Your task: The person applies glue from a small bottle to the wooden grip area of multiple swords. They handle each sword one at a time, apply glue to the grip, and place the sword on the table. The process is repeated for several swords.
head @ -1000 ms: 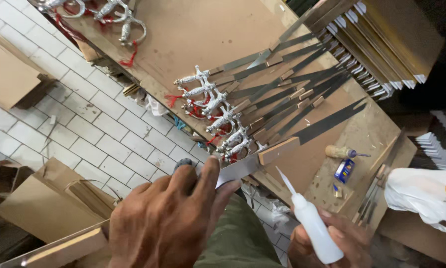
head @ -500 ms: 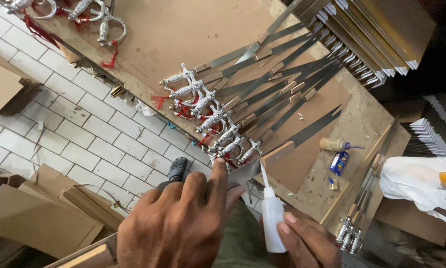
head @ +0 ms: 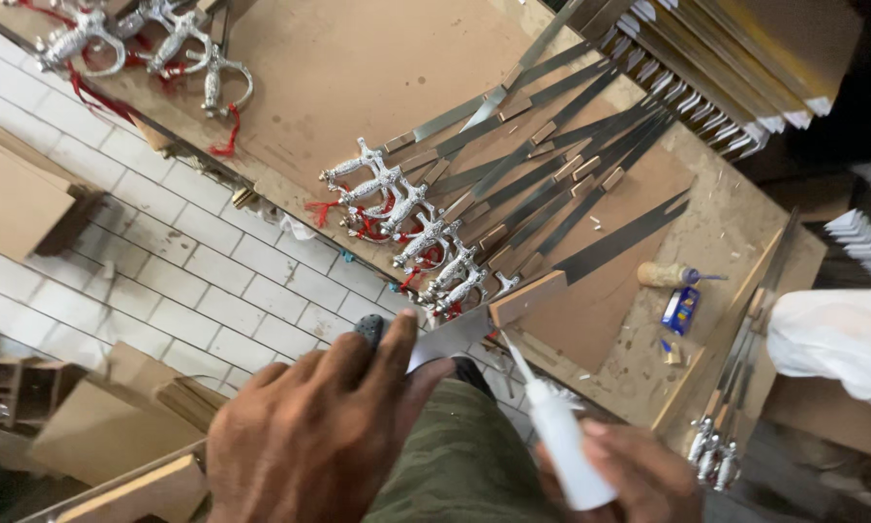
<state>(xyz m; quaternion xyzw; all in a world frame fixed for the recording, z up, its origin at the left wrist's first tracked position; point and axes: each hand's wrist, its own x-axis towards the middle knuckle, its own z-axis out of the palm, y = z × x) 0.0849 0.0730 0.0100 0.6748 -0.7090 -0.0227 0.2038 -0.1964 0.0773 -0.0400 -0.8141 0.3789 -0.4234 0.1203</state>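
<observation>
Right hand has drawn the white plastic squeeze bottle lower, fingers wrapped around it; left hand clamps the long steel blade with wooden block at the bench's near edge beside silver-hilted swords

Row of finished swords w/ silver ornate hilts & red tassels fanned across the brown workbench. More hilts at far corner. Stack of flat cardboard boxes top right. Small glue bottle & blue packet near bench edge. White plastic bag at right. White tiled floor below.
</observation>
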